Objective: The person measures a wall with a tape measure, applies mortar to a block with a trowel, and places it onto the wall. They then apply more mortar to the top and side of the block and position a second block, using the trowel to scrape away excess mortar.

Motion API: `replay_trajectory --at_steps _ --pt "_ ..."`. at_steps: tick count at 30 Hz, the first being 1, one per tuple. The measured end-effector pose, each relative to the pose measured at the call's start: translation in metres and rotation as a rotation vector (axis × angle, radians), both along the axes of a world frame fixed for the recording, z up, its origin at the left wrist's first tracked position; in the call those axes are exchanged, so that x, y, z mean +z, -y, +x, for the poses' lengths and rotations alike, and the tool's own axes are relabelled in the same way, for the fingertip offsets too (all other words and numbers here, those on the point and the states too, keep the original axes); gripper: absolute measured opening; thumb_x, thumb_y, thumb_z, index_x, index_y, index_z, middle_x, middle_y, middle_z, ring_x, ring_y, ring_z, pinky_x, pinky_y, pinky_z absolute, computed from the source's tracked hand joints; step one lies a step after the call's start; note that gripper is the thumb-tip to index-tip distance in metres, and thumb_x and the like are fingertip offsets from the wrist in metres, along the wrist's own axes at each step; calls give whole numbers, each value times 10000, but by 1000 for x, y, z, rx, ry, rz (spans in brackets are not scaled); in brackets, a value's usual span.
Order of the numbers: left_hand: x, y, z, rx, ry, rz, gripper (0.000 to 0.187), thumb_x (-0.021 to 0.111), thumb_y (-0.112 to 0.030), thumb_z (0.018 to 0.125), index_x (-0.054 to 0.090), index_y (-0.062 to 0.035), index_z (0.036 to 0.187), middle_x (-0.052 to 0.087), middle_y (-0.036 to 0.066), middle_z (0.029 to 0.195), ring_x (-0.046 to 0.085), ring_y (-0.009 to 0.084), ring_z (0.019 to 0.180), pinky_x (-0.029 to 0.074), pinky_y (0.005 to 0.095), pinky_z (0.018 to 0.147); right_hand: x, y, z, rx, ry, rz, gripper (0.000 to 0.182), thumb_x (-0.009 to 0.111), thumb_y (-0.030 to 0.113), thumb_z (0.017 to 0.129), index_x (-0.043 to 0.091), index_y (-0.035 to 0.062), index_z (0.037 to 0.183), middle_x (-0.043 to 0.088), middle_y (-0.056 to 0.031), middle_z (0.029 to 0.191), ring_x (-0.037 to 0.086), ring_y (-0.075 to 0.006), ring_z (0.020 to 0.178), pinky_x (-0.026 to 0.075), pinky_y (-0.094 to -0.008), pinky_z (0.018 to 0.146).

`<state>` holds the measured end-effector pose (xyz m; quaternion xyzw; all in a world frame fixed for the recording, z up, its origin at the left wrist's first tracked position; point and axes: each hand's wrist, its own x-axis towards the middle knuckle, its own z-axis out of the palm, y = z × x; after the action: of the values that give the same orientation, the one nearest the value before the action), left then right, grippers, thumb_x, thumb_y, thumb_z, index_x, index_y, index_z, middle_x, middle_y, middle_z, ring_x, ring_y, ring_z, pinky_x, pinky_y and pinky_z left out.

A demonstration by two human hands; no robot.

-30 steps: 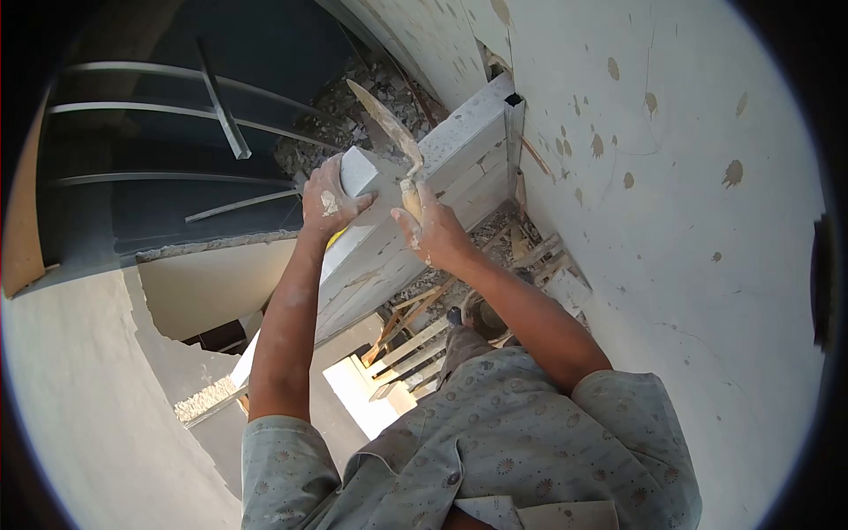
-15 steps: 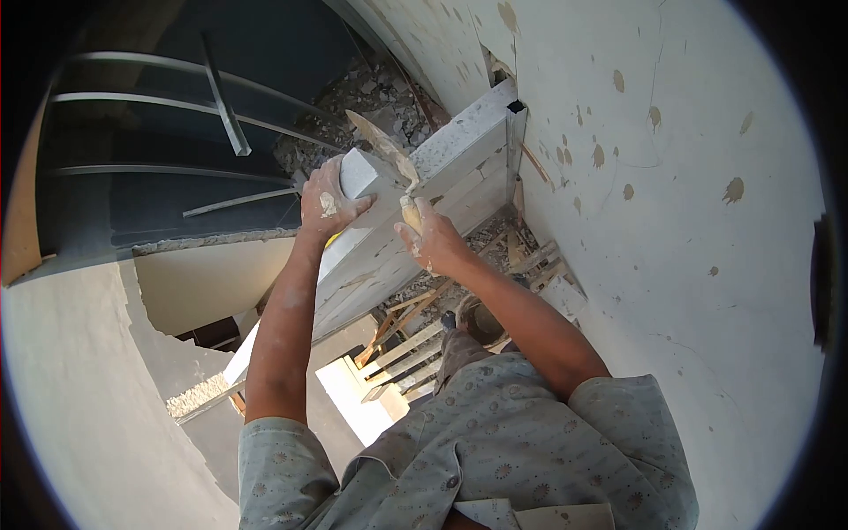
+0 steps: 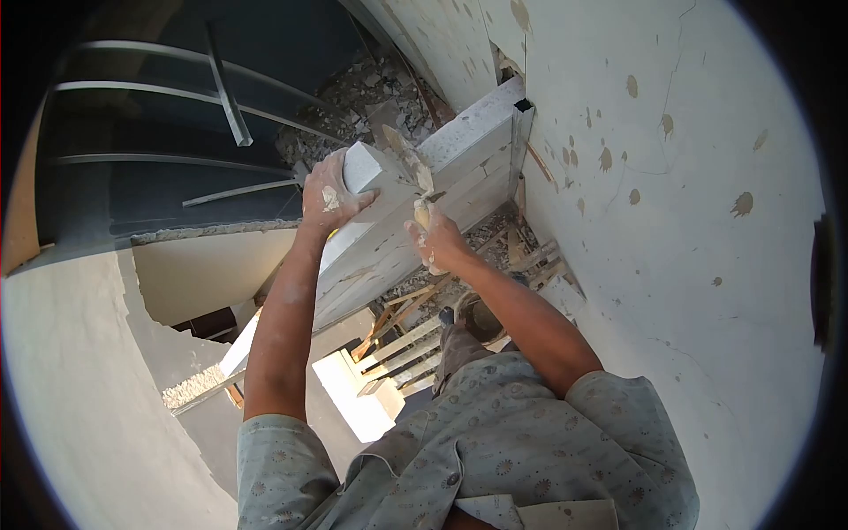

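My left hand (image 3: 333,194), smeared with mortar, grips the end of a white block (image 3: 362,166) on top of a wall of pale blocks (image 3: 459,190). Closed round the yellowish handle of a trowel (image 3: 409,161), my right hand (image 3: 436,237) is on the near side of the wall. The mortar-coated blade points up and away, beside the block and close to the wall's top edge. Behind my fingers, part of the block is hidden.
Metal bars (image 3: 185,95) cross the dark area at upper left. Rubble (image 3: 375,95) lies beyond the wall. A stained white wall (image 3: 689,247) rises on the right. Below are wooden slats (image 3: 402,355) and a round bucket (image 3: 480,318).
My right hand and the trowel have shifted slightly right and the blade's angle is steeper. My left hand stays on the block. The view has moved a little.
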<state>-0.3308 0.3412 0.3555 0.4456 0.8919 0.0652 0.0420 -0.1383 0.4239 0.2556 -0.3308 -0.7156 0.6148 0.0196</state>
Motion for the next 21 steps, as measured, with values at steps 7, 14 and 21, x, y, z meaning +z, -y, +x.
replay_trajectory --at_steps 7,14,21 --pt "1 -4 -2 -5 -20 9 880 821 -471 633 535 -43 1346 628 174 1252 570 356 1197 420 450 1054 14 -9 -1 90 -164 161 479 649 325 954 460 -39 1203 649 -307 918 642 -510 862 511 -516 726" --pt "-2 4 2 4 -2 -11 882 817 -468 636 529 -41 1352 627 174 1242 563 354 1205 418 454 1053 10 -3 9 71 -167 74 462 641 297 956 435 -42 1194 643 -349 949 639 -524 917 511 -536 783" --pt "-3 2 0 9 -19 -10 886 812 -471 644 519 -42 1362 601 170 1280 546 345 1220 411 452 1056 4 -1 5 175 -88 143 441 642 283 952 449 -47 1171 631 -375 1017 629 -526 991 501 -537 849"
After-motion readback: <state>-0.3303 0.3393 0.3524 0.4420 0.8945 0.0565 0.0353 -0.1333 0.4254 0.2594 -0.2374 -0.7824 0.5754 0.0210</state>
